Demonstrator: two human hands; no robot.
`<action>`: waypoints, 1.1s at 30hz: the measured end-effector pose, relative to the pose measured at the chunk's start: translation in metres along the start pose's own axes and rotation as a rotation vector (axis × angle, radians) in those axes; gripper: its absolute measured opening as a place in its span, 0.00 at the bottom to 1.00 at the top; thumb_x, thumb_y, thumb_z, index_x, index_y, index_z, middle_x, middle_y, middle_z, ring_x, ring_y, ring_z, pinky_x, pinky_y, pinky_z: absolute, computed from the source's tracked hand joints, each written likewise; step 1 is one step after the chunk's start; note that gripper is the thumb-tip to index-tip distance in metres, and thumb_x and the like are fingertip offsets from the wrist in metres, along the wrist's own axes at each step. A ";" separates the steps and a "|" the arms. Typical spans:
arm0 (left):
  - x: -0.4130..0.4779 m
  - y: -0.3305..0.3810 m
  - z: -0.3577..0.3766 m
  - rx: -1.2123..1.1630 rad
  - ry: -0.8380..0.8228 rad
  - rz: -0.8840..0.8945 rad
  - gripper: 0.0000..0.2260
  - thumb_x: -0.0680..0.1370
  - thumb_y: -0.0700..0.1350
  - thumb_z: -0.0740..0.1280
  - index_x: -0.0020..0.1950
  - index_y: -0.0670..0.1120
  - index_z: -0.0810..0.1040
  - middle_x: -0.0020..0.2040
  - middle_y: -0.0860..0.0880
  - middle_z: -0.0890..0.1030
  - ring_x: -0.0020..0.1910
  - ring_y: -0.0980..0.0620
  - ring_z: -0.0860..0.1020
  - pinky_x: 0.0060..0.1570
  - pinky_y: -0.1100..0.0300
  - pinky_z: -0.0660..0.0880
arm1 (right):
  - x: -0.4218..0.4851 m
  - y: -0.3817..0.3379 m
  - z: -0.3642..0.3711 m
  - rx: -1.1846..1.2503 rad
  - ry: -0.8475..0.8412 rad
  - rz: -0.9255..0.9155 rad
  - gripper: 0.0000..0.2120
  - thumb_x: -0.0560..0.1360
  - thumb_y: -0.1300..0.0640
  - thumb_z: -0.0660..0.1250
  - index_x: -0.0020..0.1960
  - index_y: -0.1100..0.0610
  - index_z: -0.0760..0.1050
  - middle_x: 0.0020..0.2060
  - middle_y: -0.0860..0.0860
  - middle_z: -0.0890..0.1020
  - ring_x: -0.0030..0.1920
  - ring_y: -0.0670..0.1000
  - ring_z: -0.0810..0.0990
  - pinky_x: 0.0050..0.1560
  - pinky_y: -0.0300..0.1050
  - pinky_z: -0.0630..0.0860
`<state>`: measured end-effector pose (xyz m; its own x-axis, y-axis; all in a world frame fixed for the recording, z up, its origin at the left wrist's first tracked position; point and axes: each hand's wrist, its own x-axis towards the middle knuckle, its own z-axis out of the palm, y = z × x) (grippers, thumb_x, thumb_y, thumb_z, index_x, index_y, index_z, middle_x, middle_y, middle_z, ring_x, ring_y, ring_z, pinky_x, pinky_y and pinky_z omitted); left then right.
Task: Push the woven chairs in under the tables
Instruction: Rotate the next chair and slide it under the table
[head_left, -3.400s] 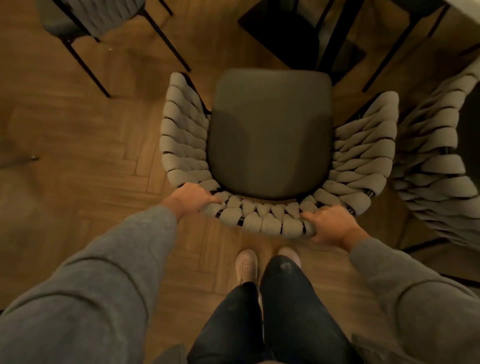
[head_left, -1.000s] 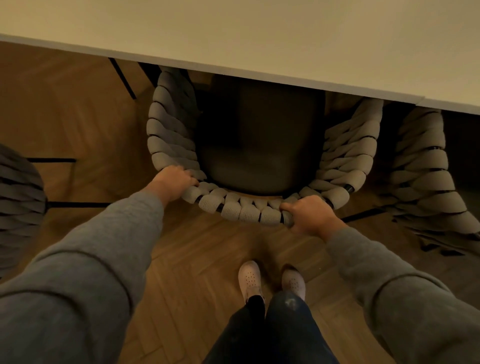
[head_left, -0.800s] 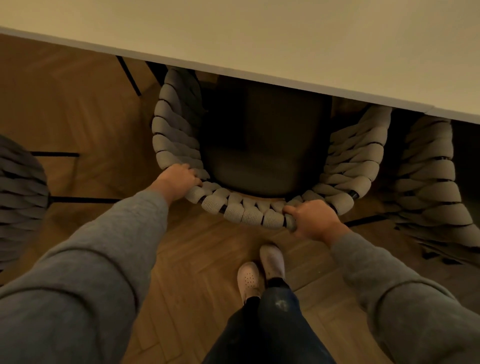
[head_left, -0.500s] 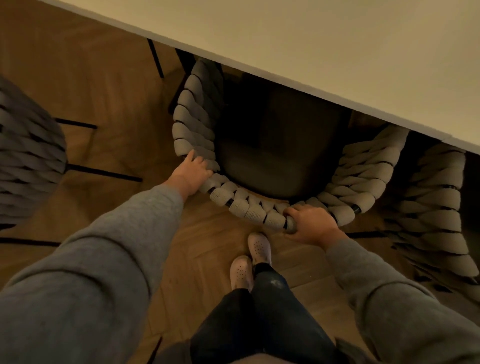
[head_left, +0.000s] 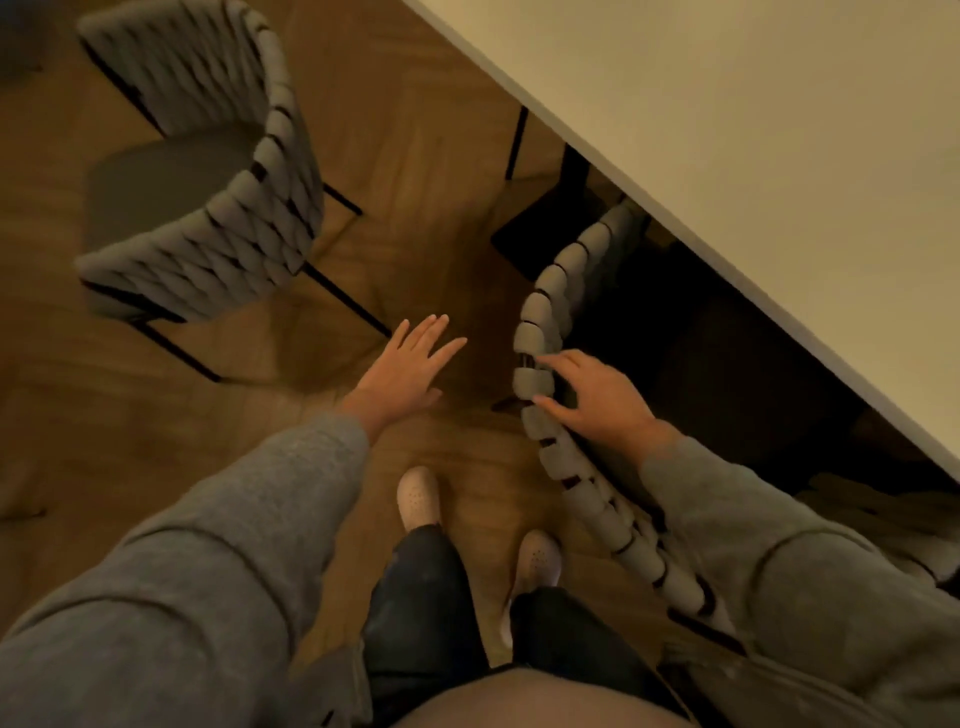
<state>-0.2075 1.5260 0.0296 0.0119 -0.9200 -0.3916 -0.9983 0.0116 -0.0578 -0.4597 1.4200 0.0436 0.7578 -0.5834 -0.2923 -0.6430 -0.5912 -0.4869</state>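
Observation:
A woven chair with thick grey bands stands pushed in under the pale table; its seat is in shadow beneath the top. My right hand lies over its back rim with loose, spread fingers, not gripping. My left hand hovers open above the floor, off the chair, fingers apart. A second woven chair stands out in the open at the upper left, its dark seat facing left, away from the table.
Herringbone wood floor lies between the two chairs. Thin black legs of the second chair reach toward my left hand. My feet in pale shoes stand beside the pushed-in chair's back.
The chair went in under the table. My left hand let go of its back and opened, my right hand loosened its grip, and my view turned left toward the second chair.

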 end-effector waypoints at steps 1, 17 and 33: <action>-0.004 -0.018 -0.003 -0.004 -0.002 -0.040 0.36 0.79 0.50 0.64 0.80 0.50 0.45 0.79 0.41 0.44 0.78 0.44 0.43 0.76 0.45 0.44 | 0.023 -0.013 -0.004 -0.035 0.014 -0.047 0.26 0.78 0.43 0.64 0.73 0.46 0.64 0.67 0.48 0.72 0.64 0.49 0.73 0.62 0.45 0.72; 0.024 -0.338 -0.008 -0.297 0.139 -0.572 0.38 0.75 0.53 0.69 0.79 0.48 0.53 0.79 0.41 0.52 0.78 0.42 0.49 0.74 0.42 0.47 | 0.379 -0.186 -0.046 -0.374 -0.116 -0.340 0.33 0.76 0.48 0.69 0.76 0.50 0.59 0.72 0.56 0.65 0.71 0.57 0.66 0.69 0.52 0.68; 0.190 -0.432 -0.019 -1.041 -0.148 -0.741 0.42 0.71 0.60 0.72 0.78 0.46 0.56 0.72 0.45 0.68 0.68 0.44 0.70 0.64 0.49 0.71 | 0.692 -0.253 -0.099 -0.935 -0.337 -0.821 0.31 0.79 0.66 0.56 0.79 0.54 0.49 0.78 0.59 0.48 0.78 0.58 0.46 0.77 0.59 0.46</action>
<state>0.2246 1.3385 -0.0022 0.5196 -0.5231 -0.6756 -0.3247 -0.8522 0.4102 0.2161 1.1110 0.0460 0.8690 0.2228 -0.4418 0.2927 -0.9514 0.0960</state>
